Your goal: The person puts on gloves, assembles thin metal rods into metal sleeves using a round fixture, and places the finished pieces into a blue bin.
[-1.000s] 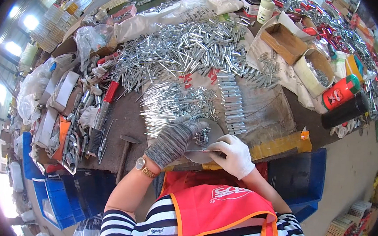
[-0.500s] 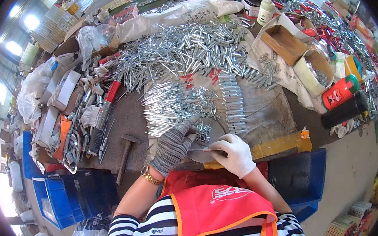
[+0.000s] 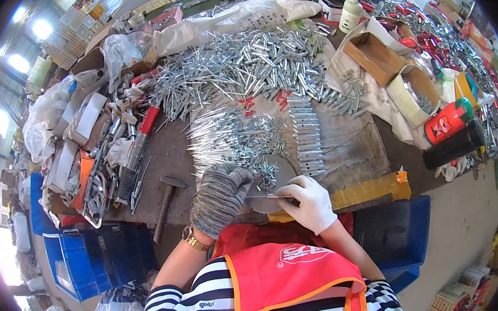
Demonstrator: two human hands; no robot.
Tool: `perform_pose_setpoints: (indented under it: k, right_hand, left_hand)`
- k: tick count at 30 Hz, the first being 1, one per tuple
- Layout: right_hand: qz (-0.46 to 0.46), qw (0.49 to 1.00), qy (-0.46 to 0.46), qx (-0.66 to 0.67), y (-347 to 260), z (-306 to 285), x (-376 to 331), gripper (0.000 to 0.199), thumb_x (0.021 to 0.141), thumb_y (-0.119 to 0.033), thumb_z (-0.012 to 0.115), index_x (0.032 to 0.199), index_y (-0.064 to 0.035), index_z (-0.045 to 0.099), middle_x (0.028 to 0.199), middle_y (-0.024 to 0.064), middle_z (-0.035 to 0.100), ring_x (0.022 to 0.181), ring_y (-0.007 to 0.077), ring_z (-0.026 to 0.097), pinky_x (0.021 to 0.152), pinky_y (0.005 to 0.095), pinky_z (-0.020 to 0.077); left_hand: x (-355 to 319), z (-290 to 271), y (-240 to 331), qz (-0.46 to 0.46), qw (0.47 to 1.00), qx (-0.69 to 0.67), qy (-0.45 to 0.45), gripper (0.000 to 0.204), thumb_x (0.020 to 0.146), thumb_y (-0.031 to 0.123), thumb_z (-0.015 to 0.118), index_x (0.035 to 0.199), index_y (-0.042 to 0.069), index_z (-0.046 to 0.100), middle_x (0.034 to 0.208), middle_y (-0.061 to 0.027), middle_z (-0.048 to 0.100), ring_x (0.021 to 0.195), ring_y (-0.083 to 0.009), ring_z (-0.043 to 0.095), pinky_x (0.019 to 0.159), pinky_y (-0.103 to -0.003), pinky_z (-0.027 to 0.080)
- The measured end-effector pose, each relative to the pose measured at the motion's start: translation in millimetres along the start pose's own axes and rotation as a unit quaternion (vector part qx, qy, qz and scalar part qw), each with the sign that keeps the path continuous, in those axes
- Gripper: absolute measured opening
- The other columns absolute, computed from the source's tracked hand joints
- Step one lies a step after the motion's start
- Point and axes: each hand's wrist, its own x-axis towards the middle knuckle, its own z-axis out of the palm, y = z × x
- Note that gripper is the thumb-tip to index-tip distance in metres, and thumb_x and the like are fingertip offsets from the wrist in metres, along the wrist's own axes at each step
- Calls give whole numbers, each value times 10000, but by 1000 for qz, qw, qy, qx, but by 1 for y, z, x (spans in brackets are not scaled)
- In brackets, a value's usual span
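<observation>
My right hand [image 3: 309, 204], in a white glove, pinches a thin metal rod [image 3: 263, 197] that points left above a round grey plate [image 3: 285, 173]. My left hand [image 3: 220, 199], in a grey striped knit glove, is closed beside the near ends of a heap of long thin rods [image 3: 208, 140]. Its fingertips are curled out of sight, so what they hold is hidden. Small metal sleeves [image 3: 266, 177] lie heaped on the plate's left part, between the hands. Beyond them, a row of thicker silver tubes [image 3: 306, 134] lies on a cloth [image 3: 349, 146].
A large heap of metal tubes [image 3: 244, 61] spreads across the back of the bench. A hammer [image 3: 166, 204] lies left of my hands, near a box of tools [image 3: 99, 167]. Blue bins [image 3: 392, 231] stand below the edge. A red can [image 3: 449, 121] lies at right.
My left hand has drawn back leftward from the small sleeves to the near ends of the rods, its fingers curling in. My right hand has stayed in place with the rod.
</observation>
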Motion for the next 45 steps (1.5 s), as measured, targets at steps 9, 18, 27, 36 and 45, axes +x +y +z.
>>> perform_pose_setpoints:
  k: [9,18,27,36,45]
  right_hand:
    - [1,1000,-5,-4,-2,-1,1,156,770,-153,804,920,-151,764,938,61,666,897,284,676,772,394,555]
    - [6,1000,-12,-6,-2,-1,0,157,778,-173,811,927,-155,768,936,60,662,900,284,676,772,396,554]
    - [0,1000,1,-1,-2,-2,2,184,741,-141,838,912,-146,770,916,63,670,876,284,675,750,389,554]
    - [11,1000,-7,10,-3,-2,2,169,754,-159,822,912,-154,765,929,63,664,886,288,673,769,398,554]
    - [9,1000,-8,6,-1,-1,2,172,747,-171,830,905,-146,768,918,61,663,883,290,668,765,401,548]
  left_hand:
    - [12,9,-7,73,986,64,-137,192,778,176,766,965,138,746,957,-89,675,952,-304,629,872,-451,500]
    - [22,12,-7,105,959,128,-230,178,871,206,703,1027,120,706,977,-116,660,964,-324,637,853,-473,507]
    - [1,11,9,94,985,-4,-143,215,899,86,605,1092,86,700,981,-136,657,1002,-334,636,877,-450,526]
    - [-3,5,30,24,991,-69,-113,227,867,73,633,1090,91,673,1034,-143,691,959,-344,657,863,-451,524]
    - [-2,15,32,37,990,-22,-133,238,850,66,626,1085,59,660,978,-174,685,941,-359,663,819,-464,528]
